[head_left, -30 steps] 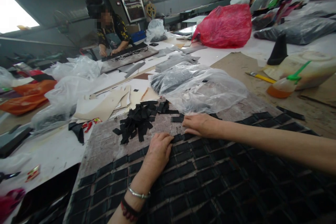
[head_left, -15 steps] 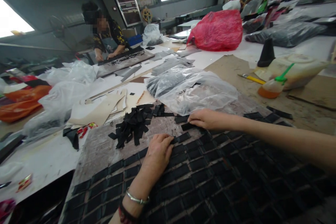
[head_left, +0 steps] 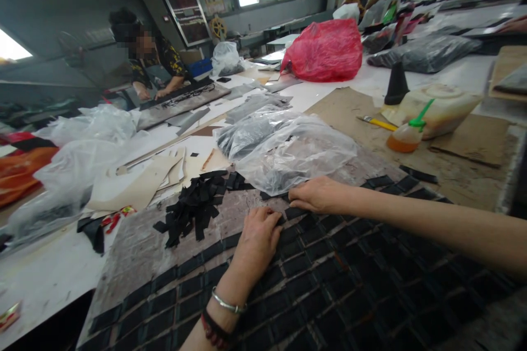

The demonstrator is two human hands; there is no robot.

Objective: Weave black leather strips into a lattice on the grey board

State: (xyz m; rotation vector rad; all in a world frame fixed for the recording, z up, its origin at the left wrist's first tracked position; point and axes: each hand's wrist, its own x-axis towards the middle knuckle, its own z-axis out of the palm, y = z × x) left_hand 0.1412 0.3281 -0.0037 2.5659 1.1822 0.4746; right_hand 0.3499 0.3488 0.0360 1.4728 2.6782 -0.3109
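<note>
Rows of small black rectangular pieces (head_left: 313, 301), seemingly fabric or leather, lie on a stained grey board (head_left: 135, 241). My left hand (head_left: 257, 241), with a silver bracelet at the wrist, rests over the top row. Its fingers are bent and close together at the edge of a black piece, most of which they hide. Just to the right, my right hand (head_left: 317, 194) is closed, pinching another black piece (head_left: 295, 212) by the upper row. A loose heap of black pieces (head_left: 191, 205) sits left of both hands.
Clear plastic bags (head_left: 296, 148) lie just beyond my hands. To the right stand a glue bottle with a green spout (head_left: 405, 134), a yellow-handled brush (head_left: 379, 123) and a plastic jug (head_left: 447, 109). Farther back are a red bag (head_left: 325, 52) and a co-worker (head_left: 152, 66) at the table.
The view has shifted slightly right. My right hand has brought its black piece down to the top row, closer to my left fingertips. My left hand has moved slightly right along the row.
</note>
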